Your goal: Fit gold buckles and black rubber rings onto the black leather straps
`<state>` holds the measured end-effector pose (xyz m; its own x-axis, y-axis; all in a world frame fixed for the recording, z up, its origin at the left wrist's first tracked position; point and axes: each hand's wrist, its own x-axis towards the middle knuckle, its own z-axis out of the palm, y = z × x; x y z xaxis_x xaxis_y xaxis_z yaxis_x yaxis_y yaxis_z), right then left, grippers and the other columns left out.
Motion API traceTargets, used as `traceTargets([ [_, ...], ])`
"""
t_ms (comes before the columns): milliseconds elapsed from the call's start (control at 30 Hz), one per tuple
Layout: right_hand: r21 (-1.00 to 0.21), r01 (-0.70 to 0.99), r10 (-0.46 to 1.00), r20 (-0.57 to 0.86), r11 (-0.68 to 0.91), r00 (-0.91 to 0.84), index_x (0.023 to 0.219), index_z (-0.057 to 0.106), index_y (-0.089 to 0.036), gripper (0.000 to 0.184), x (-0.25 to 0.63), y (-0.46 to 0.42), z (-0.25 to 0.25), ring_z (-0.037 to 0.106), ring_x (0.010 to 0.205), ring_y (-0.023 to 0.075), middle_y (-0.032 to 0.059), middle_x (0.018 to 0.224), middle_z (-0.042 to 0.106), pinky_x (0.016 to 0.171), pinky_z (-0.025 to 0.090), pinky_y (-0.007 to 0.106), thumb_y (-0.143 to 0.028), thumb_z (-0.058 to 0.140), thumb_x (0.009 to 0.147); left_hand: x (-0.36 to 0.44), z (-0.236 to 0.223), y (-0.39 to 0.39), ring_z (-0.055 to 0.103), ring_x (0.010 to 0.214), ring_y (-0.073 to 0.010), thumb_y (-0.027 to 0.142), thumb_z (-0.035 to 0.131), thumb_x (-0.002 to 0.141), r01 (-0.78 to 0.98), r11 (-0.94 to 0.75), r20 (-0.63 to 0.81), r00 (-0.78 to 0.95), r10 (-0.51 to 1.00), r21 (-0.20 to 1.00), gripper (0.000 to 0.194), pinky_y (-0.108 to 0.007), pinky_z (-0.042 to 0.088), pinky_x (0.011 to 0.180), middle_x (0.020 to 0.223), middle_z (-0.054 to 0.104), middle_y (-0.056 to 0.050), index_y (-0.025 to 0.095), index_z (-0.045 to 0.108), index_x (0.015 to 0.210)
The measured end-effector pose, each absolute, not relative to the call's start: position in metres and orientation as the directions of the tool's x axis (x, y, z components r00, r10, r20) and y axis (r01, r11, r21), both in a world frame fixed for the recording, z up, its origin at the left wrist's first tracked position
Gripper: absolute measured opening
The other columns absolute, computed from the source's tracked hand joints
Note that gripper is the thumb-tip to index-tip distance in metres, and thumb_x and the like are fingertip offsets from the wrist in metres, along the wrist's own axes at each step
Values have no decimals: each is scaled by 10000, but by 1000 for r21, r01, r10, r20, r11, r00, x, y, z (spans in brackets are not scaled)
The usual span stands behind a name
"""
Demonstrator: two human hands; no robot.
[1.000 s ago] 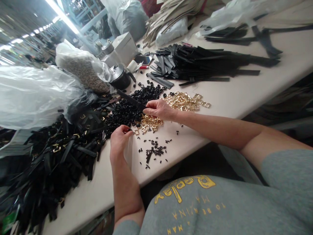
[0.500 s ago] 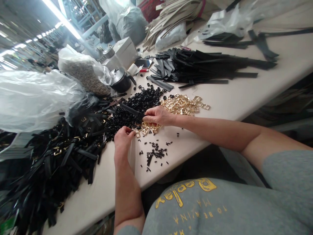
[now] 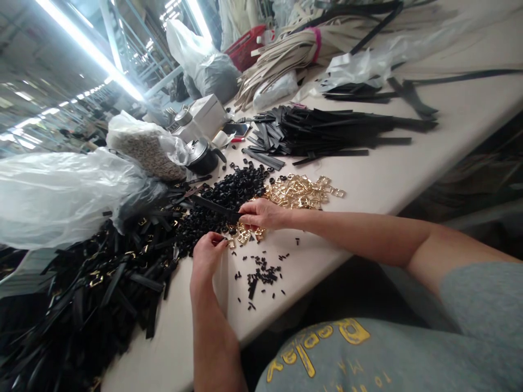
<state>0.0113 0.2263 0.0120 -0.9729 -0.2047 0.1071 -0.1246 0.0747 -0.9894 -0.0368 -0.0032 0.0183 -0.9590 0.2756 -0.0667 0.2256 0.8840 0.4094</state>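
Little had changed, so the long, flat black strap (image 3: 214,206) seemed no further along: the right hand (image 3: 263,214) pinched it above small black rings (image 3: 242,184), and the left hand (image 3: 206,255) had its fingertips together beside square gold metal buckles (image 3: 244,234)

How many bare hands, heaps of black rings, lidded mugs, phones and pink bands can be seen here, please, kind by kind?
Hands: 2 (left hand, right hand)
Heap of black rings: 1
Lidded mug: 1
Phone: 1
Pink band: 1
Total: 6
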Motion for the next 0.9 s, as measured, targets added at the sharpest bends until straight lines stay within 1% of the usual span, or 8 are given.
traceTargets([
  [167, -988, -128, -223, 106, 85, -969, 848, 623, -126, 123, 12, 227, 13, 577, 523, 55, -20, 675, 649, 512, 446, 171, -233, 579, 889, -35, 17, -3, 597, 711, -185, 299, 669, 700, 234, 870, -40, -960, 279, 435, 118, -293, 424, 686, 746, 665, -9, 211, 623, 764],
  [300, -985, -138, -193, 116, 106, -974, 830, 611, -120, 125, 14, 227, 19, 549, 500, 43, -21, 665, 640, 499, 431, 167, -220, 571, 894, -35, 20, -5, 617, 752, -193, 288, 639, 716, 204, 867, -12, -972, 235, 454, 119, -297, 437, 720, 781, 682, -13, 221, 663, 812],
  [433, -987, -132, -164, 116, 87, -980, 831, 598, -120, 125, 15, 229, 23, 541, 497, 39, -18, 667, 637, 489, 424, 165, -220, 569, 900, -37, 23, -10, 619, 784, -210, 313, 620, 746, 214, 892, 96, -977, 192, 397, 141, -322, 445, 768, 819, 687, -37, 221, 689, 826],
  [500, -988, -130, -162, 115, 87, -980, 850, 597, -121, 122, 14, 229, 24, 552, 507, 43, -11, 683, 647, 494, 430, 168, -227, 568, 903, -37, 23, -8, 609, 761, -200, 348, 628, 759, 261, 873, 144, -965, 220, 412, 150, -316, 449, 759, 803, 673, -32, 221, 693, 803],
  [567, -983, -145, -165, 126, 111, -978, 856, 602, -120, 122, 14, 229, 23, 555, 513, 43, -7, 691, 656, 510, 435, 171, -228, 570, 902, -34, 22, -3, 598, 735, -181, 379, 623, 782, 336, 827, 172, -942, 289, 451, 171, -298, 450, 735, 790, 657, -21, 227, 701, 788],
  [633, -976, -168, -168, 143, 142, -975, 857, 609, -117, 121, 14, 229, 23, 553, 518, 41, -7, 688, 658, 532, 436, 172, -223, 571, 901, -31, 20, 5, 589, 722, -169, 380, 620, 792, 401, 794, 177, -916, 361, 457, 176, -286, 449, 719, 795, 646, -16, 231, 714, 805],
  [700, -969, -185, -168, 157, 164, -973, 856, 614, -113, 120, 15, 229, 23, 551, 520, 39, -10, 680, 654, 546, 434, 172, -216, 572, 900, -29, 17, 13, 587, 717, -165, 355, 626, 786, 423, 795, 165, -905, 392, 435, 171, -283, 451, 717, 809, 640, -17, 228, 724, 845],
  [900, -961, -190, -177, 156, 199, -972, 849, 621, -109, 124, 15, 227, 22, 542, 513, 35, -21, 659, 636, 540, 420, 168, -211, 576, 902, -28, 14, 19, 610, 729, -178, 327, 629, 775, 367, 840, 79, -927, 367, 400, 180, -301, 453, 733, 837, 673, -27, 215, 713, 888],
])
